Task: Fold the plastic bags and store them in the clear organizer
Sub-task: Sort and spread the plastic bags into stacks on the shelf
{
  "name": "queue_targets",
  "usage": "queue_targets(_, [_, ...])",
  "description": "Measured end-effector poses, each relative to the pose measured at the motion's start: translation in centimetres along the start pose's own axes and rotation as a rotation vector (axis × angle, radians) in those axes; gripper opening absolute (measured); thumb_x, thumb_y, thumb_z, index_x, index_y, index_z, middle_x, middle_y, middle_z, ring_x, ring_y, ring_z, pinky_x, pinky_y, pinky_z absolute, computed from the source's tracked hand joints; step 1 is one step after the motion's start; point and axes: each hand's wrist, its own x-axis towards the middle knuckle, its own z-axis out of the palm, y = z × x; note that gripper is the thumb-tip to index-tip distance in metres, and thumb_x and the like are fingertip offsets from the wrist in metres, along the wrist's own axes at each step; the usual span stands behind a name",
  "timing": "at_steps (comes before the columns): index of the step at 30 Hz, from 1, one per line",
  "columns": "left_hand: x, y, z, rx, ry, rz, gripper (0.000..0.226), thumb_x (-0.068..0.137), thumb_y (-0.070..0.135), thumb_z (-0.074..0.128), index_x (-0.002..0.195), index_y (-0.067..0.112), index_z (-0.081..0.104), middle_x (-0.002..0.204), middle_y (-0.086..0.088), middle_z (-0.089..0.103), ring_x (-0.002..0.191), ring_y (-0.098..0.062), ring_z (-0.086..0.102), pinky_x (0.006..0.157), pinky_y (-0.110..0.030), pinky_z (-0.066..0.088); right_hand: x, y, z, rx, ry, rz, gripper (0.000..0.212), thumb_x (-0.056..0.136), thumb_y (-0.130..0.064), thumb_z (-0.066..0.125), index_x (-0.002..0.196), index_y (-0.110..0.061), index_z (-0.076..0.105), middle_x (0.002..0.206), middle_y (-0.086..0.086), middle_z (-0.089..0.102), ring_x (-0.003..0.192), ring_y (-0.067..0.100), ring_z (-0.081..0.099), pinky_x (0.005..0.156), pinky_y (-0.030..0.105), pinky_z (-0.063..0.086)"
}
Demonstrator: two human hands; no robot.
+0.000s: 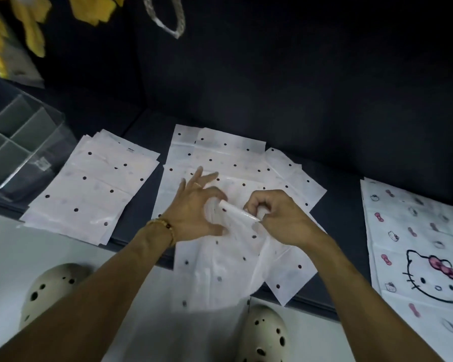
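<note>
A white plastic bag with black dots hangs over the front edge of the dark sofa seat. Its top edge is lifted into a narrow fold. My right hand pinches the right end of that fold. My left hand hovers at the fold's left end, thumb and forefinger curved around it, the other fingers spread. Under it lies a pile of more dotted bags. The clear organizer, with several grey compartments, stands at the far left.
A second stack of dotted bags lies left of the middle pile. Cartoon-cat printed bags lie at the right. My two cream clogs stand on the white floor below. Yellow items and a rope handle hang at the top.
</note>
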Motion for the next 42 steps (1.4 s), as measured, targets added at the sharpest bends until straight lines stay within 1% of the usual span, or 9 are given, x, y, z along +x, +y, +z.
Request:
queue_targets(2, [0.2, -0.2, -0.4, -0.196, -0.046, -0.006, 0.030, 0.073, 0.027, 0.079, 0.101, 0.025, 0.069, 0.121, 0.018, 0.058, 0.116, -0.005, 0.048, 0.112, -0.042, 0.029, 0.6, -0.6, -0.4, 0.063, 0.087, 0.015, 0.033, 0.075, 0.010, 0.057, 0.069, -0.022, 0.063, 0.085, 0.006, 0.068, 0.069, 0.008, 0.059, 0.064, 0.024, 0.047])
queue_targets(4, [-0.3, -1.0, -0.8, -0.430, -0.054, -0.108, 0.013, 0.078, 0.018, 0.072, 0.089, 0.020, 0.067, 0.081, 0.014, 0.066, 0.072, -0.009, 0.059, 0.071, -0.035, 0.053, 1.6, -0.4, -0.5, 0.204, 0.220, 0.051, 0.028, 0.082, 0.004, 0.060, 0.085, -0.023, 0.068, 0.091, -0.004, 0.068, 0.073, 0.000, 0.062, 0.066, 0.015, 0.047])
queue_targets(9, [-3.9, -5.7, -1.7, -0.557, 0.030, -0.454, 0.014, 0.085, 0.007, 0.065, 0.073, 0.014, 0.068, 0.065, 0.007, 0.070, 0.058, -0.008, 0.065, 0.055, -0.020, 0.052, 4.2, 2.0, 0.6, 0.422, 0.241, 0.186, 0.051, 0.084, -0.014, 0.069, 0.130, -0.030, 0.053, 0.124, -0.011, 0.057, 0.113, 0.006, 0.056, 0.082, 0.019, 0.042])
queue_targets(18, [-9.0, -9.4, -3.4, -0.610, 0.512, -0.633, 0.035, 0.093, 0.019, 0.058, 0.060, 0.008, 0.058, 0.046, 0.008, 0.052, 0.042, -0.007, 0.045, 0.042, -0.016, 0.039, 6.6, 6.0, 8.2, -0.585, 0.052, -0.041, 0.061, 0.096, -0.035, 0.051, 0.150, -0.019, 0.028, 0.161, -0.004, 0.010, 0.148, 0.016, 0.004, 0.119, 0.034, 0.007])
queue_targets(24, [-9.4, -9.3, -3.8, -0.722, 0.624, -0.722, 0.027, 0.094, 0.024, 0.057, 0.073, 0.009, 0.065, 0.060, 0.001, 0.062, 0.050, -0.010, 0.056, 0.049, -0.020, 0.048, 6.1, 6.5, 8.2, -0.577, 0.327, -0.137, 0.022, 0.092, -0.017, 0.061, 0.111, -0.013, 0.071, 0.130, 0.003, 0.058, 0.121, 0.026, 0.048, 0.099, 0.038, 0.040])
queue_targets(29, [-9.2, -9.0, -4.3, -0.872, 0.610, -0.837, 0.017, 0.092, 0.025, 0.059, 0.081, 0.015, 0.065, 0.081, -0.005, 0.068, 0.074, -0.025, 0.064, 0.064, -0.031, 0.052, 7.2, 5.3, 7.8, -0.702, 0.304, -0.069, 0.017, 0.096, -0.011, 0.049, 0.100, -0.007, 0.065, 0.108, 0.008, 0.058, 0.104, 0.024, 0.050, 0.088, 0.035, 0.045])
queue_targets(35, [-9.3, -8.9, -3.8, -0.955, 0.568, -0.838, 0.019, 0.094, 0.011, 0.055, 0.078, 0.012, 0.065, 0.075, -0.006, 0.066, 0.066, -0.022, 0.061, 0.058, -0.028, 0.048, 6.8, 3.5, 4.2, 0.032, 0.439, 0.197, 0.017, 0.099, -0.015, 0.039, 0.097, -0.014, 0.056, 0.087, 0.001, 0.059, 0.083, 0.018, 0.056, 0.067, 0.025, 0.047])
queue_targets(39, [-8.8, -8.2, -3.0, -1.008, 0.491, -0.819, 0.013, 0.092, 0.008, 0.055, 0.091, 0.007, 0.068, 0.090, -0.016, 0.068, 0.080, -0.033, 0.063, 0.071, -0.038, 0.053, 4.6, 1.7, 3.3, -0.006, 0.320, 0.006, 0.016, 0.102, -0.022, 0.042, 0.092, -0.023, 0.053, 0.077, -0.006, 0.053, 0.063, -0.004, 0.049, 0.054, 0.007, 0.040])
queue_targets(42, [-7.9, -7.1, -2.6, -1.051, 0.499, -0.870, 0.014, 0.094, 0.020, 0.054, 0.092, 0.014, 0.066, 0.110, -0.017, 0.065, 0.099, -0.036, 0.061, 0.088, -0.048, 0.051, 2.8, 0.6, 5.3, -0.128, 0.092, -0.128, 0.018, 0.102, -0.020, 0.042, 0.087, -0.025, 0.049, 0.078, 0.003, 0.054, 0.060, -0.001, 0.045, 0.057, 0.019, 0.048])
